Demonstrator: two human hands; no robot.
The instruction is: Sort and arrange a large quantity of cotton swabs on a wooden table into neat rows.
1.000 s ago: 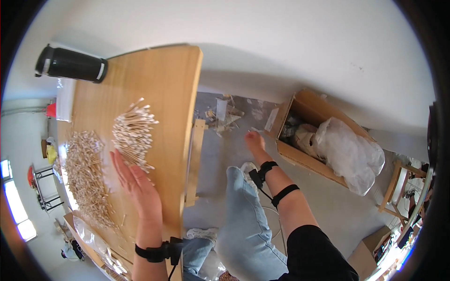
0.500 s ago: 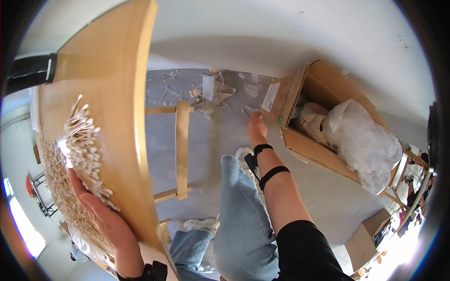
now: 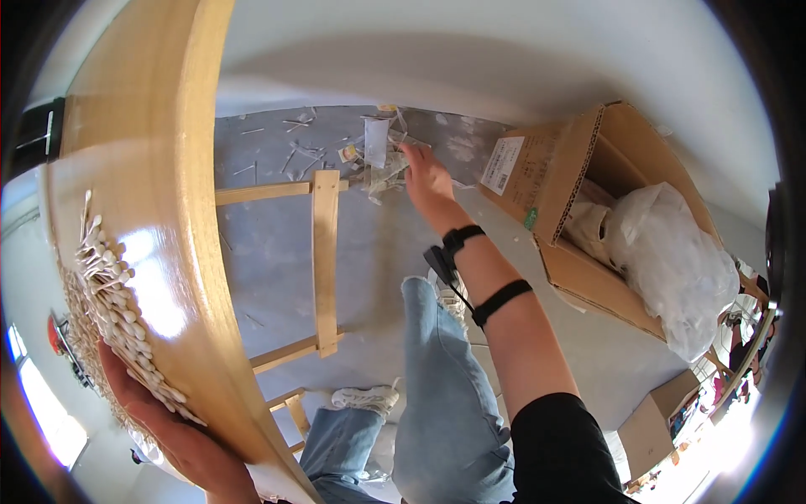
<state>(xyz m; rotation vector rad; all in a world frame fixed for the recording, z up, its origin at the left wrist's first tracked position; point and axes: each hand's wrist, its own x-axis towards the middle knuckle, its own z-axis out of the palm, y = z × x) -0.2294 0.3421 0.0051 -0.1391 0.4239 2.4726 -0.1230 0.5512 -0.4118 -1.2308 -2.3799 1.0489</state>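
On the wooden table [image 3: 197, 202] at the left lies a heap of white-tipped cotton swabs [image 3: 126, 315], partly loose and crossed at its far end. My left hand [image 3: 172, 433] rests flat along the heap's near side, its fingers stretched out against the swabs. My right hand [image 3: 426, 175] reaches down over the grey floor, its fingers drawn together at a small pile of clear plastic scraps [image 3: 386, 172]. Whatever lies between those fingertips is too small to make out. A white slip of paper [image 3: 375, 143] lies in the same pile.
A cardboard box [image 3: 579, 172] with clear plastic bags [image 3: 672, 260] stands to the right of my right arm. A wooden crossbar frame [image 3: 326, 260] extends from under the table. Several stray swabs [image 3: 302, 158] lie on the floor by the wall.
My right hand has moved left and farther away, from beside the box to the plastic scraps. The table and swab heap now sit farther left in view; my left hand stays against the heap.
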